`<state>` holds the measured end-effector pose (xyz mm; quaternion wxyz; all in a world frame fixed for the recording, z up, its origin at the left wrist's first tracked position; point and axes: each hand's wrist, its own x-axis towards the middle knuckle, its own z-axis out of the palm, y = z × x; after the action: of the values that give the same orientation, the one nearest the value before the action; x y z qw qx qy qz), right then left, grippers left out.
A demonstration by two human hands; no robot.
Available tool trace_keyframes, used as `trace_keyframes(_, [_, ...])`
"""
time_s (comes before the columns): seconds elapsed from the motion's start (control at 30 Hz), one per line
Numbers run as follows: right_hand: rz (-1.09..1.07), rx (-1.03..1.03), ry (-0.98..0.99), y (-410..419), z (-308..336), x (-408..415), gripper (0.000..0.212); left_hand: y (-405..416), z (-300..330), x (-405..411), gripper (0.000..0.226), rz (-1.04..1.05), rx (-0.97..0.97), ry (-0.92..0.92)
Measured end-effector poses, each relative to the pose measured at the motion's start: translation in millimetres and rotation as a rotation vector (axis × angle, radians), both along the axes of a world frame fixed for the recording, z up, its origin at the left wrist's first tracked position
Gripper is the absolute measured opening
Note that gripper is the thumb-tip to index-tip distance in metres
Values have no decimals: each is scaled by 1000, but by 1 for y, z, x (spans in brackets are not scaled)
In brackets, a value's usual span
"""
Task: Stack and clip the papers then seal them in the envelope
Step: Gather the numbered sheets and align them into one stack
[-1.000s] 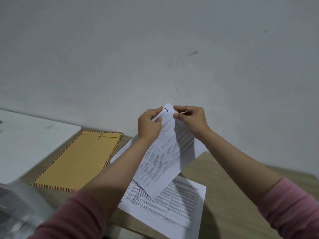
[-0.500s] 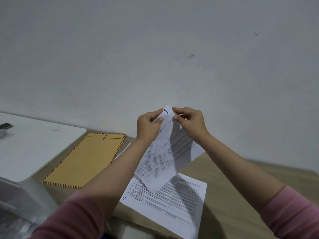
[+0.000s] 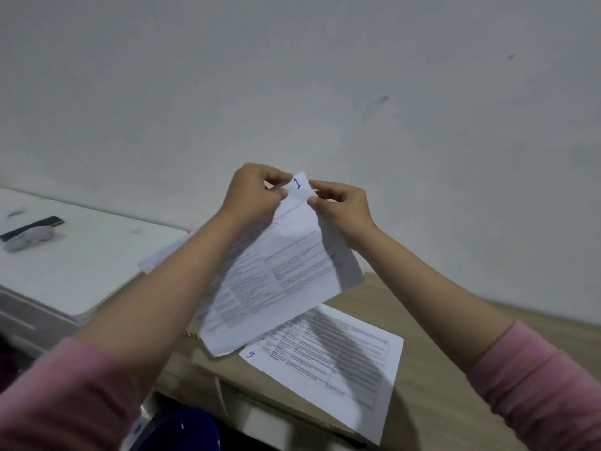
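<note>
While the view has swung left and the envelope is now hidden behind the left forearm, the stack of papers (image 3: pixel 279 271) stays raised above the wooden desk (image 3: pixel 432 323). Left hand (image 3: pixel 252 193) and right hand (image 3: pixel 341 206) both pinch its top corner, so clipping seems unfinished.

A plain grey-white painted wall (image 3: pixel 325 76) fills the upper field, bearing a faint dark smudge (image 3: pixel 379 104). At left, a white flat-topped unit (image 3: pixel 81 255) carries a slim black rectangular object (image 3: pixel 32 226) touching a pale grey rounded item (image 3: pixel 27 239). A dark blue round object (image 3: pixel 182 431) sits at the bottom edge.
</note>
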<state>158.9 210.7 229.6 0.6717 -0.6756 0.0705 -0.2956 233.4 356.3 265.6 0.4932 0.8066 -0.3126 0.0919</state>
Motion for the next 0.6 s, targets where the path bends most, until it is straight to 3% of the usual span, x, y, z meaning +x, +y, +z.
trace_keyframes(0.1, [156,224,23,28,-12,15,34,26,3,7,27,44,149,61])
trace_keyframes(0.27, [277,98,289,48,-60,40,29,63,-59,11,24,157,161,277])
trace_keyframes(0.43, [457,-274,513,58,-124,55,22,98,-147,-3,30,233,81,460])
trace_keyframes(0.6, [601,-696,539,71,-186,67,31,124,-215,-25,29,339,127,561])
